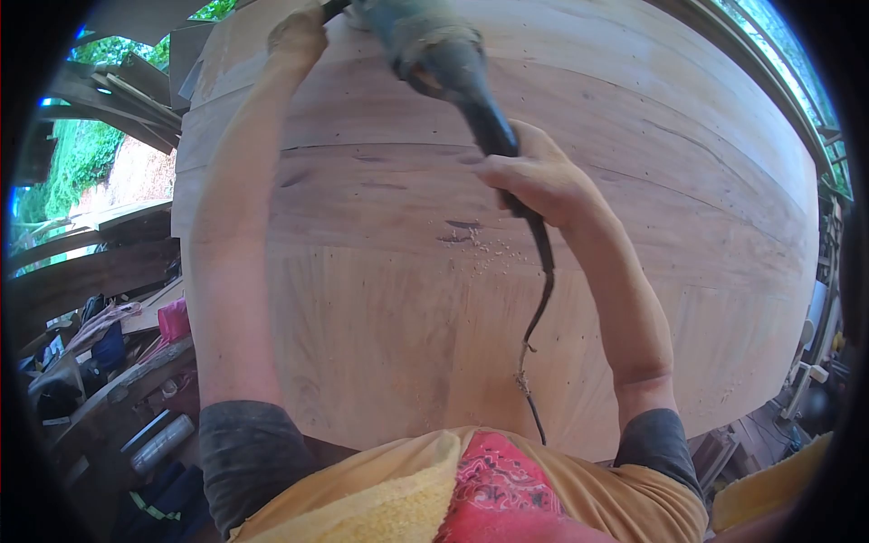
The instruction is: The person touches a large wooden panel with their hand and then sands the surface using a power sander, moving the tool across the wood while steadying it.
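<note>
A corded power tool with a teal body and a black rear handle lies over the wooden panel surface at the top centre; its working end is cut off by the frame. My right hand is wrapped round the black rear handle. At the upper left, my left hand is closed round the dark side handle. From the rear grip the black cord runs down over the wood toward my body. Wood shavings and dark marks lie near the middle of the panel.
Beams, bags and a pink item crowd the left side. A silvery cylinder lies at the lower left. Dark clutter and a piece of yellow foam are at the lower right. The panel's curved edge runs along the right.
</note>
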`<state>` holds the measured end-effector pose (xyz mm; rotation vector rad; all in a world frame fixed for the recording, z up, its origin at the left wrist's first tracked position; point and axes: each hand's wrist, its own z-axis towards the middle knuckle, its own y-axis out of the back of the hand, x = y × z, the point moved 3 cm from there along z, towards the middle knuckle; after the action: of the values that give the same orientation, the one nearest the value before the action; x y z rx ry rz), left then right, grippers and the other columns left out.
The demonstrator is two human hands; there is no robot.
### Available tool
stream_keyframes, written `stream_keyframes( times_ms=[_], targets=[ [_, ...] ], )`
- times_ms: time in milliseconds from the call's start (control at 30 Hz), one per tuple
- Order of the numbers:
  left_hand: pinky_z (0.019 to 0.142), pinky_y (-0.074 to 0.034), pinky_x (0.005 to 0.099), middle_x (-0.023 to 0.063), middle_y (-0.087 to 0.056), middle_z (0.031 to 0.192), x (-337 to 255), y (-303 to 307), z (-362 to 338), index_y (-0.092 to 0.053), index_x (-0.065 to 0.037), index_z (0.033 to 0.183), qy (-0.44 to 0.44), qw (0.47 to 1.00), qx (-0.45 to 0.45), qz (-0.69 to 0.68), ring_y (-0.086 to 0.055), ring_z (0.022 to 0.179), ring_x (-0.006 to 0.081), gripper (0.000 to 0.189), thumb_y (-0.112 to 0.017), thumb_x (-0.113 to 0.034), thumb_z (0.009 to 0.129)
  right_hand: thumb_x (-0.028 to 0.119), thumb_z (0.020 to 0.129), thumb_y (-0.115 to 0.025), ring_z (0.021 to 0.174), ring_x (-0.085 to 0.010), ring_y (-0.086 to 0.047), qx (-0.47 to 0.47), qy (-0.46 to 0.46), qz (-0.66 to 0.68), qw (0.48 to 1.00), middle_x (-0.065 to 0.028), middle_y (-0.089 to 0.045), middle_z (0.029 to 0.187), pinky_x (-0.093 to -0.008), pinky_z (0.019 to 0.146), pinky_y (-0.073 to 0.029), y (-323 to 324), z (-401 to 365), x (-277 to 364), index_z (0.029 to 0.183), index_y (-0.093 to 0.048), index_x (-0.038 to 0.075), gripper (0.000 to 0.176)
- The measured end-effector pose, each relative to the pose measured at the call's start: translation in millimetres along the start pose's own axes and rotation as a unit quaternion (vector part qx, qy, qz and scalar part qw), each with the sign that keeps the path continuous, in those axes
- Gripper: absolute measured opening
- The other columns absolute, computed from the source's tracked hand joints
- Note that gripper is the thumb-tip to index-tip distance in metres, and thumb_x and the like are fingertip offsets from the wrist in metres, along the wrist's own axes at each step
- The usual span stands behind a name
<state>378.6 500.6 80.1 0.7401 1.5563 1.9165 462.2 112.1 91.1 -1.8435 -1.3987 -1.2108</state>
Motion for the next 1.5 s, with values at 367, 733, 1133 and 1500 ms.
stream_keyframes(
  times_ms=[367, 733, 1133, 1500],
  targets=[
    [0.117, -0.033, 0.053, 0.0228, -0.055, 0.145, -195.9, -27.5, 7.4, -0.061, -0.004, 0.135, -0.122, 0.916, -0.258, -0.282, -0.045, 0.141, 0.0401, 0.047, -0.058, -0.036, 0.101, 0.007, 0.079, -0.065, 0.057, -0.0143, -0.057, -0.244, -0.042, 0.097, 0.964, -0.0044, -0.057, 0.074, -0.0287, 0.053, -0.046, 136.0, -157.8, -84.4, 0.123, -0.055, -0.007, 0.048],
    [0.12, -0.03, 0.0571, 0.0106, -0.045, 0.16, -152.3, -70.4, -15.7, -0.052, -0.008, 0.149, -0.037, 0.991, -0.051, -0.115, -0.038, 0.15, 0.0289, 0.067, -0.043, -0.057, 0.103, 0.008, 0.08, -0.064, 0.057, -0.0155, -0.057, -0.315, -0.05, 0.108, 0.942, -0.0064, -0.059, 0.075, -0.0275, 0.055, -0.045, 171.1, -207.0, -113.4, 0.125, -0.053, -0.01, 0.049],
    [0.107, -0.047, 0.0461, 0.0189, -0.059, 0.141, -123.5, -3.9, -24.9, -0.057, -0.008, 0.143, -0.008, 0.984, 0.031, -0.176, -0.055, 0.132, 0.0377, 0.049, -0.054, -0.032, 0.101, 0.007, 0.08, -0.065, 0.057, -0.0168, -0.06, -0.283, -0.042, 0.084, 0.955, -0.0075, -0.059, 0.073, -0.0295, 0.051, -0.048, 118.1, -135.4, -69.1, 0.121, -0.053, -0.01, 0.046],
    [0.096, -0.054, 0.0487, 0.0182, -0.064, 0.126, -129.1, 21.1, 27.0, -0.054, -0.008, 0.143, -0.089, 0.993, -0.069, -0.042, -0.057, 0.126, 0.0357, 0.05, -0.064, -0.021, 0.095, 0.012, 0.079, -0.072, 0.06, -0.0167, -0.061, -0.14, -0.027, 0.035, 0.989, -0.0064, -0.058, 0.077, -0.0323, 0.054, -0.05, 26.9, -19.0, -6.3, 0.12, -0.057, -0.006, 0.046]
  ],
)
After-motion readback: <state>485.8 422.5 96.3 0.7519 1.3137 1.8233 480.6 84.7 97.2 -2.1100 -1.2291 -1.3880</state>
